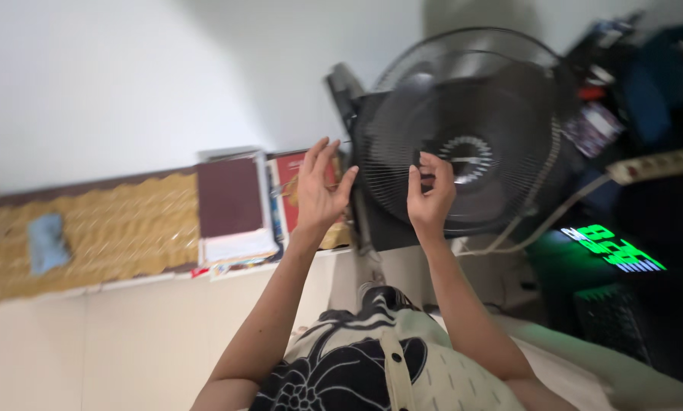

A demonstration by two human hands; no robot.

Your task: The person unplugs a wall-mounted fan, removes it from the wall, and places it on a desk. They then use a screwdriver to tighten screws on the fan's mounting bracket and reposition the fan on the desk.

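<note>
Right hand pinches the round black wire-grille fan; left hand hovers open, empty, beside its rim. Steadying both sides seems wise.

Blur and shadow swallow most of the detail here.

The fan is smeared, its blades lost behind the grille, its base hidden by the right hand. Whether those fingertips touch the grille can't be told. Clutter at top right is dark, blurred and cut by the edge. The books lie soft-focused, partly behind the left hand.
</note>
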